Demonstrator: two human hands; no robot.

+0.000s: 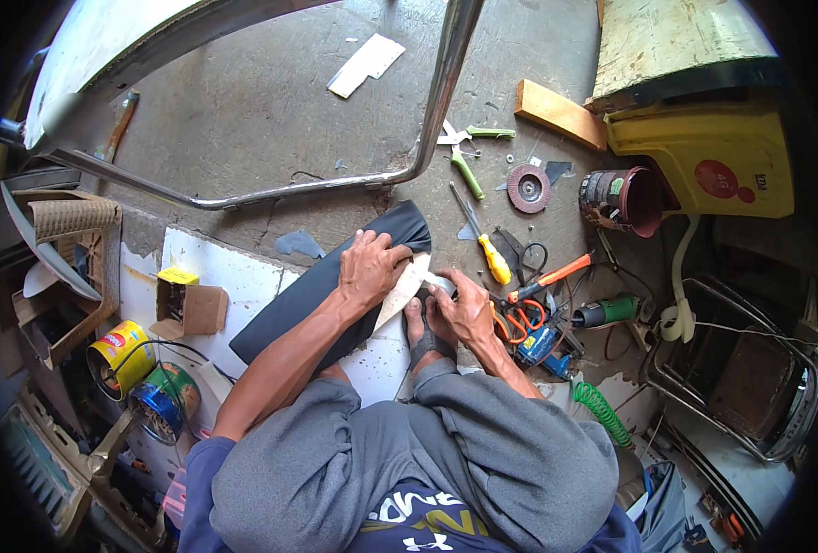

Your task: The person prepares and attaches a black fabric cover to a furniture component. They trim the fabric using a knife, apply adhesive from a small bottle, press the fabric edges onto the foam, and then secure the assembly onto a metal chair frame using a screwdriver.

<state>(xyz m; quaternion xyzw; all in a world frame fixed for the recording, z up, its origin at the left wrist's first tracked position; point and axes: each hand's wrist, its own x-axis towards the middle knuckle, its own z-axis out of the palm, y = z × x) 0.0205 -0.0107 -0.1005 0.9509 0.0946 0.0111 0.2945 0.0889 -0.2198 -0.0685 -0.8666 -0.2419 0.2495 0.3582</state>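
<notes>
Across my lap and the white tiled step lies a long panel wrapped in a smooth black covering (300,309), slanting up to the right. At its upper right end, pale bare board (403,291) shows beside the black covering. My left hand (369,267) presses on the covering near this end, its fingers curled and gripping the material. Closed around a small grey-white object (440,283), my right hand (466,310) is at the pale board's edge; its fingers hide most of the object. My sandalled foot (427,334) shows between my hands.
On the floor right lie a yellow screwdriver (494,261), green-handled snips (465,158), a sanding disc (528,188), orange-handled scissors (519,323) and a blue power tool (542,345). A metal tube frame (284,187) stands ahead. Left are a small cardboard box (204,311) and cans (121,355).
</notes>
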